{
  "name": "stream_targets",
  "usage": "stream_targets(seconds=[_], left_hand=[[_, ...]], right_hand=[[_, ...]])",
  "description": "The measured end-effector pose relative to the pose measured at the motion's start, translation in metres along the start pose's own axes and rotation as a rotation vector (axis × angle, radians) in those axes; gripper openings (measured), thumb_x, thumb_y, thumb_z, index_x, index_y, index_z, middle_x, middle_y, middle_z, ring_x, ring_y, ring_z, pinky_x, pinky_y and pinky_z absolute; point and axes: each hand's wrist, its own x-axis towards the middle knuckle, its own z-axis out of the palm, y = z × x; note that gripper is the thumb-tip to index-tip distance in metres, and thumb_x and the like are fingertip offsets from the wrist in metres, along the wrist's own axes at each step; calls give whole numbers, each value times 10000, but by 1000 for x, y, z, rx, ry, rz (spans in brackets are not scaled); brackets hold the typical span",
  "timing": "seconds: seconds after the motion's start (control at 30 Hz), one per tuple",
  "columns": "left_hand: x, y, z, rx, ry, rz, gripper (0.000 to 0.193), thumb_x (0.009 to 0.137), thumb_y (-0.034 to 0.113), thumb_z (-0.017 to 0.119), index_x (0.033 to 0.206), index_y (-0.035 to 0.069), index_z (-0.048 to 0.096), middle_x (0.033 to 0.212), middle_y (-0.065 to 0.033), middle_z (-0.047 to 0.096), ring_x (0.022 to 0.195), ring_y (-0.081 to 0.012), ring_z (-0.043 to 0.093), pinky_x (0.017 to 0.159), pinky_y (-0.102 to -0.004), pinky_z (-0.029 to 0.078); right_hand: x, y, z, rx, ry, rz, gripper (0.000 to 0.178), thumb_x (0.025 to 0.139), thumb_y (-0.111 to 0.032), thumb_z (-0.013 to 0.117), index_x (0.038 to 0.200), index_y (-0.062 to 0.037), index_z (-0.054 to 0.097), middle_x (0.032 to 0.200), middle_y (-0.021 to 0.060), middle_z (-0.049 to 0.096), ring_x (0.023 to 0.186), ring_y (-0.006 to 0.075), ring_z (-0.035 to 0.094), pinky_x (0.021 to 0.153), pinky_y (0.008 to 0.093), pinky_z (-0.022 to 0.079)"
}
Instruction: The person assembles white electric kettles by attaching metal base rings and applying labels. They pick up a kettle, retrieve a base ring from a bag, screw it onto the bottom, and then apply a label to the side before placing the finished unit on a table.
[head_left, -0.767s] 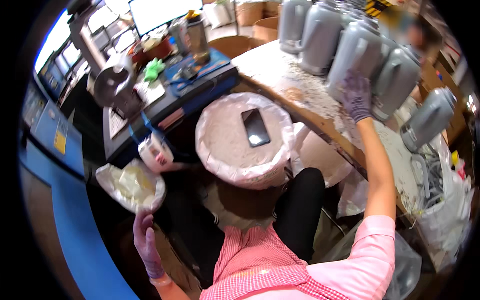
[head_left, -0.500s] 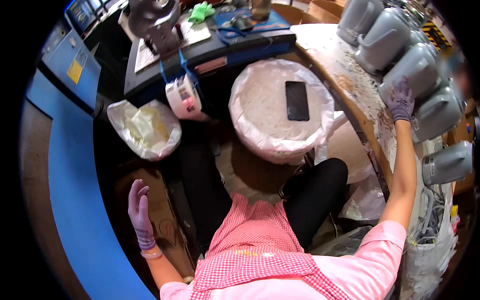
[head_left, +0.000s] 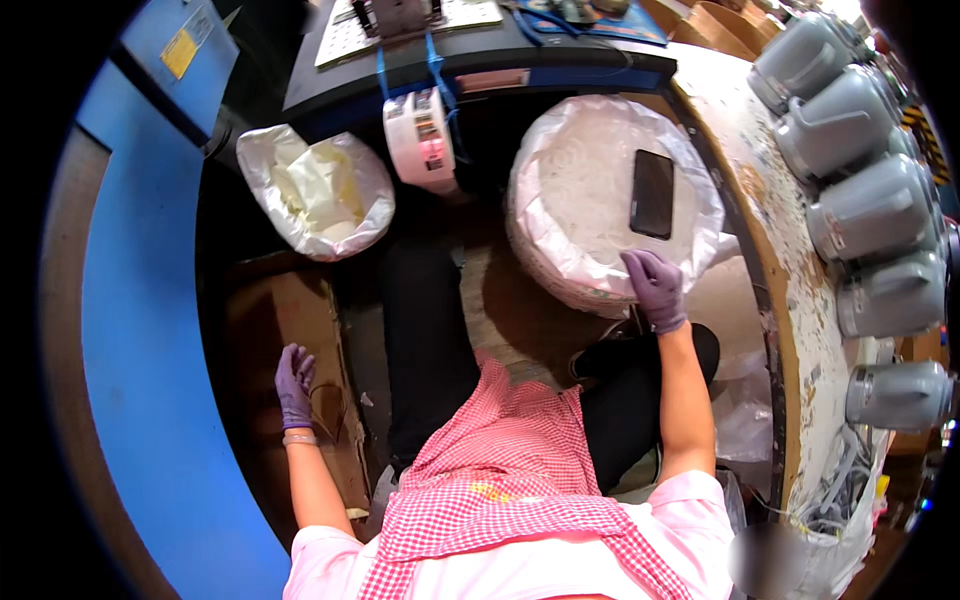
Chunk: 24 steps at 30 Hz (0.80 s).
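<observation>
My right hand (head_left: 656, 290), in a purple glove, hovers at or over the front rim of a round tub (head_left: 545, 245) lined with white plastic. Its fingers are curled in, and nothing shows in them. A black phone (head_left: 652, 195) lies on the tub's pale top, just beyond that hand. My left hand (head_left: 294, 386), gloved alike, is held low on the left, fingers loosely extended and nothing in them. Beneath it is brown cardboard (head_left: 290, 330). Several grey jugs with handles (head_left: 873, 210) stand along the bench at right, away from both hands.
A blue cabinet (head_left: 150, 330) borders the left side. A white-lined bin (head_left: 345, 240) sits below the dark worktable (head_left: 560, 62), where a label roll (head_left: 418, 140) hangs on blue cord. The worn bench (head_left: 765, 200) curves along the right, with a plastic bag (head_left: 840, 510) near its end.
My right hand has left the grey jugs and swung left to the tub's front rim, its fingers now curled. My left hand remains low at left. The view has shifted.
</observation>
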Motion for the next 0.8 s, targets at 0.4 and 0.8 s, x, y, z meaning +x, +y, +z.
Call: stream_targets(seconds=[0.4,0.8], left_hand=[[-34,-166,-189,-98,451,-526,538,882,606,591,1205,177,564,1300,-48,595,1254,-298,534,994,-482,411],[13,-104,-129,-153,347,-363,533,918,576,577,1227,142,572,1431,-106,521,1314,-320,495,1070,-468,388]], right_hand=[[11,2,-26,-239,-457,214,275,810,-243,759,1036,-87,739,1010,107,723,970,281,659,887,384,504],[83,-13,16,-77,122,-178,391,843,-44,740,1224,-55,657,1083,103,657,917,210,640,816,304,534]])
